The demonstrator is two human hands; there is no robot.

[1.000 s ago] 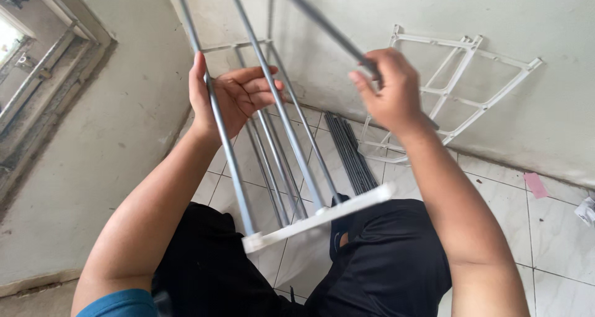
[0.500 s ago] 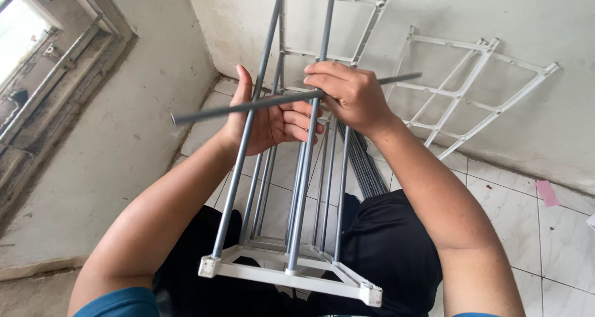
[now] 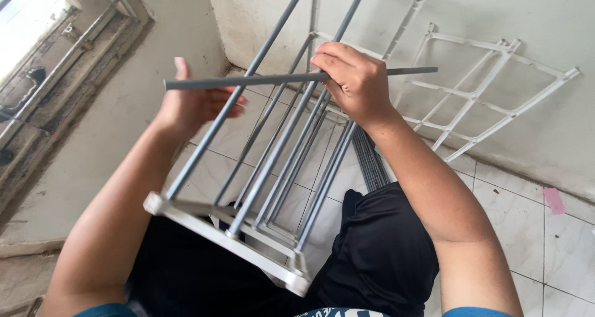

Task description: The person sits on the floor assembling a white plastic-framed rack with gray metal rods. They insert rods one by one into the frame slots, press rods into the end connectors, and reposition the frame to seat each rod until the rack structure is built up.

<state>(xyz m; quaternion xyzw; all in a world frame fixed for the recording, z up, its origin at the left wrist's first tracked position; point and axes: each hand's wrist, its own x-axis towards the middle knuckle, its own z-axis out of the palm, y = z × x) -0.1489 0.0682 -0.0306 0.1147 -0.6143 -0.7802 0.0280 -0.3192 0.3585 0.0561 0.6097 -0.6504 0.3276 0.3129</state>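
Above the lap, the right hand [image 3: 353, 84] grips a loose grey rod [image 3: 273, 79] crosswise — the left hand [image 3: 192, 103], fingers seemingly curled, steadies the rack frame [image 3: 248, 187] of grey tubes.

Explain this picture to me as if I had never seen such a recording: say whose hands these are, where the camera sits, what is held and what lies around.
The view comes from a camera worn on a person's head, looking down at their own two bare hands and their lap in black shorts. The right hand grips a loose grey rod, held level across the view. The left hand is behind a rack made of grey rods set in a white plastic end piece; that end rests over the lap. How tightly the left hand grips cannot be told. A white plastic lattice frame leans against the wall. More grey rods lie on the tiled floor.
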